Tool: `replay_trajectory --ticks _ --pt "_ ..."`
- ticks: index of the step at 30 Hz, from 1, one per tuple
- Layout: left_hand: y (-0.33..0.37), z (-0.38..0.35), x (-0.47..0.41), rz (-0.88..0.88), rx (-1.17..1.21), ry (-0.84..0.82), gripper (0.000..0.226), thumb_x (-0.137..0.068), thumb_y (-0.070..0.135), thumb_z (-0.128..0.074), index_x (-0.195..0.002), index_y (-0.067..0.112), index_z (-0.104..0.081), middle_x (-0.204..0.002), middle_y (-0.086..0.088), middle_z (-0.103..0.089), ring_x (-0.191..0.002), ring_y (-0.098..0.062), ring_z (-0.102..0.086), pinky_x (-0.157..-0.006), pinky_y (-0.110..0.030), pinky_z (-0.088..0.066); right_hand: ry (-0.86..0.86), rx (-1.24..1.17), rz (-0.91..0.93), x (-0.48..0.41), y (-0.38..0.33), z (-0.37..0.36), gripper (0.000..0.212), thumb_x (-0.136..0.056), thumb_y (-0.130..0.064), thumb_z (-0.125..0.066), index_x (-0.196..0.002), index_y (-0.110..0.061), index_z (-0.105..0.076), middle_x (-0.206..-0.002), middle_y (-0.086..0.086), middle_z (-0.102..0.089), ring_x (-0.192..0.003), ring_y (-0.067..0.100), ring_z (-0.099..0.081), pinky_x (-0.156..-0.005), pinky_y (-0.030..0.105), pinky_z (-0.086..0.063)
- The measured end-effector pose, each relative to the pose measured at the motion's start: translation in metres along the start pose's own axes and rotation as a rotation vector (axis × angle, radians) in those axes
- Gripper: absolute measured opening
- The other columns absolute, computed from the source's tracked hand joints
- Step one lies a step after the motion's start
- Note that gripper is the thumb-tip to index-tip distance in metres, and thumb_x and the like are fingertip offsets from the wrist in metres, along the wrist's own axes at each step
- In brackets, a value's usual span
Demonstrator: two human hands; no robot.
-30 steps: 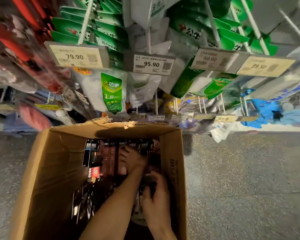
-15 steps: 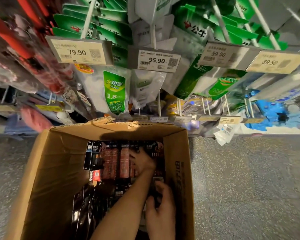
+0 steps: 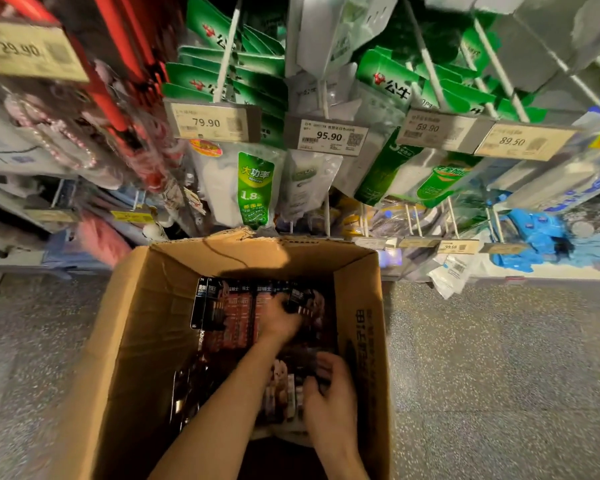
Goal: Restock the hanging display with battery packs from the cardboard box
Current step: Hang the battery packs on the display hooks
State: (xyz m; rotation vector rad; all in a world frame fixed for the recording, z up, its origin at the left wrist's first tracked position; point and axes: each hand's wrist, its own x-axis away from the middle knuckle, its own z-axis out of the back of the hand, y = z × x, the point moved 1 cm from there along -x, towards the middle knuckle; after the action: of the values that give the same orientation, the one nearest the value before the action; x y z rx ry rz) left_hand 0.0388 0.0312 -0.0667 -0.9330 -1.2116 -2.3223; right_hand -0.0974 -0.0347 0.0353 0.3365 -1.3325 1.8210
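An open cardboard box (image 3: 142,327) stands on the floor below the hanging display (image 3: 326,140). Inside lies a row of black and red battery packs (image 3: 229,313), with more packs nearer to me (image 3: 281,393). Both my hands are down in the box. My left hand (image 3: 279,318) reaches to the far row and its fingers curl round the top of a battery pack there. My right hand (image 3: 331,400) is close to the right wall, pinching the near battery packs. The box bottom under my arms is hidden.
Pegs with green and white packaged goods and price tags (image 3: 210,124) hang straight above the box. Lower pegs (image 3: 413,223) and blue items (image 3: 534,233) are at the right. Speckled floor (image 3: 499,375) lies on both sides of the box.
The view has tilted up slightly. My left hand has slid a bit to the right along the far row of packs. My right hand stays on the near packs.
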Motion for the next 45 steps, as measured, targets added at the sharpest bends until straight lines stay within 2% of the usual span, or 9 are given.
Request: replay_trajectory --ticks 5,10,12,16,21,24,30,38,45 --pt "0.013 0.078 0.074 -0.057 0.08 -0.051 0.033 -0.067 0.017 -0.089 -0.093 0.027 -0.071 -0.093 0.008 -0.073 -0.092 -0.011 -0.068 -0.065 -0.021 -0.047 -0.046 -0.036 0.075 0.013 -0.035 0.017 0.037 -0.094 -0.011 -0.062 -0.119 -0.034 -0.049 -0.119 -0.011 -0.061 -0.112 0.005 -0.059 -0.104 0.037 -0.049" --pt "0.027 0.122 0.177 -0.244 0.223 -0.088 0.032 -0.063 0.022 -0.094 -0.091 0.025 -0.079 -0.089 0.002 -0.08 -0.087 -0.014 -0.075 -0.084 -0.035 -0.059 -0.284 -0.164 0.109 0.045 -0.067 0.038 0.04 -0.087 -0.041 -0.073 -0.122 -0.028 -0.057 -0.118 -0.012 -0.067 -0.114 0.012 -0.063 -0.096 0.031 -0.05" --pt "0.035 0.126 0.215 -0.28 0.299 -0.075 0.039 -0.068 0.018 -0.094 -0.103 0.019 -0.077 -0.096 -0.002 -0.08 -0.094 -0.018 -0.076 -0.084 -0.034 -0.06 -0.424 -0.26 0.204 0.063 -0.077 0.052 0.028 -0.095 -0.026 -0.069 -0.122 -0.027 -0.064 -0.118 -0.003 -0.073 -0.112 0.013 -0.068 -0.093 0.027 -0.053" --pt "0.051 0.116 0.279 -0.348 0.445 0.019 0.047 -0.071 0.018 -0.092 -0.113 0.014 -0.072 -0.104 -0.008 -0.078 -0.1 -0.029 -0.074 -0.086 -0.041 -0.06 -0.541 -0.527 0.227 0.092 -0.085 0.096 0.018 -0.101 -0.008 -0.059 -0.115 -0.008 -0.07 -0.121 0.017 -0.07 -0.118 0.037 -0.063 -0.105 0.05 -0.05" --pt "0.086 0.071 0.35 -0.485 0.433 0.188 0.027 -0.072 0.03 -0.084 -0.097 0.025 -0.075 -0.107 -0.003 -0.077 -0.103 -0.027 -0.071 -0.094 -0.049 -0.056 -0.491 -0.532 0.257 0.127 -0.086 0.189 0.02 -0.099 -0.012 -0.063 -0.116 -0.022 -0.067 -0.12 0.003 -0.071 -0.11 0.029 -0.068 -0.074 0.055 -0.062" --pt "0.113 0.038 0.387 -0.54 0.379 0.177 0.025 -0.084 0.009 -0.079 -0.099 0.029 -0.074 -0.109 0.003 -0.076 -0.103 -0.023 -0.072 -0.093 -0.053 -0.056 -0.432 -0.582 0.312 0.147 -0.083 0.251 0.019 -0.097 -0.008 -0.063 -0.115 -0.014 -0.066 -0.108 0.007 -0.076 -0.098 0.028 -0.074 -0.064 0.048 -0.062" --pt "0.189 -0.017 0.463 -0.796 0.302 0.266 0.031 -0.087 0.0 -0.075 -0.104 0.026 -0.072 -0.099 0.007 -0.076 -0.086 -0.013 -0.07 -0.077 -0.03 -0.053 -0.292 -0.704 0.459 0.166 -0.081 0.373 0.018 -0.096 -0.006 -0.066 -0.105 -0.021 -0.061 -0.094 -0.002 -0.076 -0.081 0.018 -0.073 -0.057 0.048 -0.062" --pt "0.292 -0.054 0.564 -1.164 0.188 0.331 0.028 -0.088 0.004 -0.075 -0.105 0.025 -0.067 -0.101 0.027 -0.07 -0.092 0.009 -0.064 -0.079 -0.004 -0.044 -0.161 -0.712 0.827 0.223 -0.102 0.524 0.027 -0.094 -0.004 -0.067 -0.113 -0.023 -0.061 -0.106 -0.002 -0.075 -0.095 0.016 -0.073 -0.051 0.037 -0.06" --pt "0.355 -0.057 0.627 -1.4 0.253 0.337 0.026 -0.086 0.002 -0.076 -0.102 0.02 -0.068 -0.103 0.01 -0.073 -0.091 -0.002 -0.068 -0.08 -0.012 -0.049 -0.028 -0.674 1.104 0.257 -0.146 0.587 0.029 -0.091 0.002 -0.067 -0.106 -0.022 -0.059 -0.093 -0.003 -0.074 -0.088 0.018 -0.073 -0.048 0.031 -0.056"
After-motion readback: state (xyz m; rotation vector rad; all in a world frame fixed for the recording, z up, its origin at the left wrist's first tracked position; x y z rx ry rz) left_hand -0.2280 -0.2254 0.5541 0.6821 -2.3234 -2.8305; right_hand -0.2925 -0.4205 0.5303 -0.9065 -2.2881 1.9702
